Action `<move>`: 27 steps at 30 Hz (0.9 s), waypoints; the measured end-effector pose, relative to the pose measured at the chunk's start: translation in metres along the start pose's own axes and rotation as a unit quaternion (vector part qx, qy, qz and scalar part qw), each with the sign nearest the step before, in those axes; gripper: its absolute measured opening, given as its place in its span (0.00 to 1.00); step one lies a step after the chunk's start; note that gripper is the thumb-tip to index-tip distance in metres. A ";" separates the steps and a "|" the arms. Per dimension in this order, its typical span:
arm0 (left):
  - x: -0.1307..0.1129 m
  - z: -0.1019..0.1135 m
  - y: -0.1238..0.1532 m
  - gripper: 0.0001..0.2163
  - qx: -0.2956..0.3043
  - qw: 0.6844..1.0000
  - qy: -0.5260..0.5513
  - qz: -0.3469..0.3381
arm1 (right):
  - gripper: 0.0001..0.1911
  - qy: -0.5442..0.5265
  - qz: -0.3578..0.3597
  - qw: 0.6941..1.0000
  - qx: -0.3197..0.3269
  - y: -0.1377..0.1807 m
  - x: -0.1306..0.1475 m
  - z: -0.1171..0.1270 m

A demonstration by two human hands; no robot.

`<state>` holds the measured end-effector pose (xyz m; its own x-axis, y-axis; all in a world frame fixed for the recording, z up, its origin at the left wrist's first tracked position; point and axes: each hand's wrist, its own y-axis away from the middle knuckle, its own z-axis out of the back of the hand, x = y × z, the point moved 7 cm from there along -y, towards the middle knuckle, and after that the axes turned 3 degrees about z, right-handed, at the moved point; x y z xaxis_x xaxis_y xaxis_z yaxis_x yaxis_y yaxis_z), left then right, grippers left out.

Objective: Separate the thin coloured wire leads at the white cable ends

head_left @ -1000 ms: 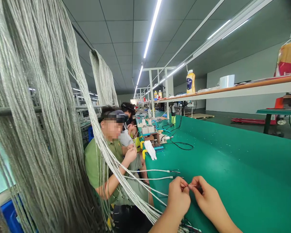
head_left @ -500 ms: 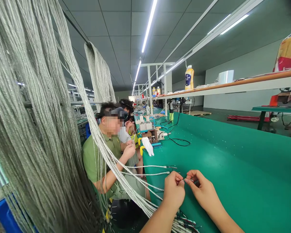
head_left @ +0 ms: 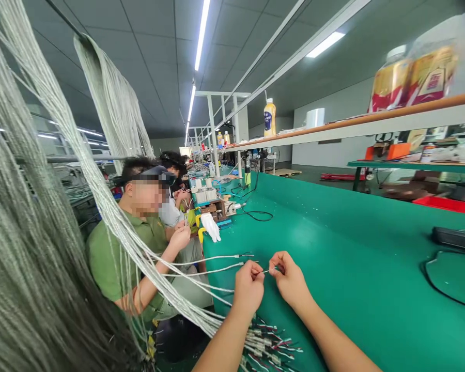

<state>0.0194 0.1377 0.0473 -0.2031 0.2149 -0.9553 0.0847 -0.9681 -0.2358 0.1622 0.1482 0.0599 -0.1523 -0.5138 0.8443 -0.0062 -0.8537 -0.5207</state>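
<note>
Over the green bench top (head_left: 333, 268) my left hand (head_left: 248, 287) and my right hand (head_left: 289, 277) meet, both closed in a pinch on the thin end of a grey cable wire (head_left: 268, 269) stretched between them. Several grey braided cables (head_left: 101, 196) hang from a rail at the left and run down to the bench edge. Their stripped ends with coloured wires (head_left: 267, 343) lie under my left forearm. Two more cable ends (head_left: 232, 261) rest on the bench just left of my hands.
A person in a green shirt (head_left: 112, 258) sits close at my left, handling cables, with other workers behind. A white glove (head_left: 210, 226) and small fixtures (head_left: 213, 206) lie farther along. A black device with a cord (head_left: 455, 238) is at right. Bottles (head_left: 269, 118) stand on the overhead shelf.
The view has swung right and down, so the hanging cables and the neighbour shifted left. My hands stay pinched on the wire, now higher and further left in view.
</note>
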 end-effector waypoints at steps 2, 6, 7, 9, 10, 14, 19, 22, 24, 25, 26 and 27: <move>0.000 -0.001 0.000 0.04 0.004 1.000 0.006 -0.001 | 0.10 -0.010 -0.002 1.000 -0.011 -0.001 -0.002 0.001; -0.001 -0.001 0.001 0.04 0.005 1.000 0.012 -0.001 | 0.10 -0.029 -0.015 0.999 -0.037 -0.002 -0.003 0.005; -0.001 -0.001 0.001 0.03 0.005 1.000 0.012 -0.001 | 0.10 -0.034 -0.019 0.998 -0.042 -0.002 -0.003 0.006; -0.001 -0.001 0.000 0.03 0.007 1.000 0.010 0.000 | 0.10 -0.044 -0.026 0.998 -0.047 -0.002 -0.003 0.007; -0.001 -0.001 0.000 0.03 0.007 1.000 0.009 0.001 | 0.10 -0.051 -0.029 0.997 -0.046 -0.002 -0.003 0.007; 0.000 -0.002 0.000 0.03 0.009 1.000 0.004 0.004 | 0.11 -0.076 -0.039 0.995 -0.048 -0.003 -0.004 0.008; 0.003 -0.002 -0.001 0.03 0.005 1.000 0.003 0.008 | 0.11 -0.082 -0.052 0.991 -0.097 -0.006 -0.014 0.026; 0.005 -0.002 -0.003 0.02 0.001 1.000 0.005 0.007 | 0.11 -0.068 -0.057 0.989 -0.120 -0.005 -0.018 0.035; 0.007 -0.002 -0.004 0.02 -0.003 1.000 0.007 0.005 | 0.11 -0.051 -0.056 0.991 -0.108 -0.004 -0.014 0.035; 0.007 -0.002 -0.004 0.01 -0.004 1.000 0.007 0.004 | 0.11 -0.042 -0.051 0.993 -0.096 -0.004 -0.011 0.032; 0.007 -0.002 -0.005 0.01 -0.004 1.000 0.008 0.003 | 0.11 -0.033 -0.044 0.995 -0.084 -0.003 -0.006 0.029; 0.007 -0.002 -0.005 0.01 -0.005 1.000 0.008 0.001 | 0.11 -0.023 -0.033 0.997 -0.067 -0.003 0.000 0.025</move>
<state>0.0191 0.1442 0.0412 -0.1866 0.2142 -0.9588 0.0949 -0.9674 -0.2346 0.1867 0.1486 0.0643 -0.1027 -0.4633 0.8802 -0.1480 -0.8679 -0.4741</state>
